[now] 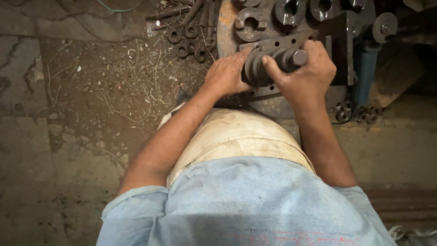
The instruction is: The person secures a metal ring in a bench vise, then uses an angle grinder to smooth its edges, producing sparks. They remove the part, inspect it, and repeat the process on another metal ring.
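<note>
The dark metal flanged part (268, 61) sits right between both hands, up on the edge of the round steel work plate (273, 102) — it's a stack of thick disc shapes with a stubby round shaft end (299, 57) poking out toward the right hand. Dull grey, rough, cast-looking surface with a few small holes along the flat piece behind it.

The right hand (307, 73) is curled around the shaft side, fingers wrapped over the top and thumb pressed against the disc face. The left hand (226, 75) is flatter, fingers together and pushed up against the disc edge — more bracing than gripping, though its fingertips are hidden behind the part.

Just beyond the hands there are more ring-shaped flanges (250, 23) on the plate, rusty and pitted. Off past the left hand, a heap of small rings and bolts (189, 38) lies on the gritty dirt floor (91, 91). Past the right hand is a blue post (366, 68), partly cut off in shadow.
</note>
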